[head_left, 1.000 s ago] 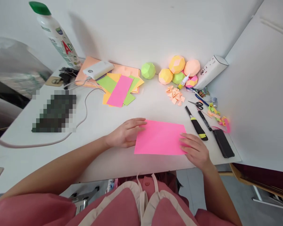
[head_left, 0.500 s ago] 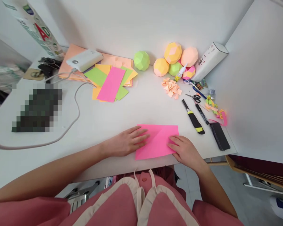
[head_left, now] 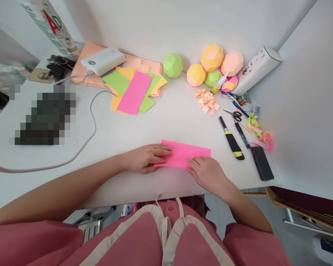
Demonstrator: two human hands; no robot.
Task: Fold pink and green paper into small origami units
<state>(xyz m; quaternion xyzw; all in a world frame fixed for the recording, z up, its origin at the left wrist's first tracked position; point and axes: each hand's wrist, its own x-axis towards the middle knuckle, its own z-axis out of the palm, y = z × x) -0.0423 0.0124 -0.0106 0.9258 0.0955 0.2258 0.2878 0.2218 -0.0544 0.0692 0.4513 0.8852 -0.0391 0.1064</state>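
Note:
A bright pink sheet of paper (head_left: pixel 180 152) lies on the white table in front of me, folded over into a narrow strip. My left hand (head_left: pixel 145 158) holds its left end, the fingers stretched over the top and the thumb by the near edge. At the right part of the near edge, my right hand (head_left: pixel 207 170) grips the fold with fingers on top; its thumb is mostly hidden. Beyond the hands, another pink strip (head_left: pixel 134 92) rests on a pile of green and yellow papers (head_left: pixel 118 83).
Toward the right lie a utility knife (head_left: pixel 231 140), scissors (head_left: pixel 234 114), a black marker (head_left: pixel 242 135) and a black case (head_left: pixel 262 163). Folded paper balls (head_left: pixel 212 57) and peach paper pieces (head_left: pixel 207 101) sit at the back. A white power bank (head_left: pixel 103 61) trails a cable (head_left: pixel 93 118) leftward.
The pink sheet has been folded, its near part brought up so that it is now narrower. My right hand has moved left along the near edge. The view has shifted slightly.

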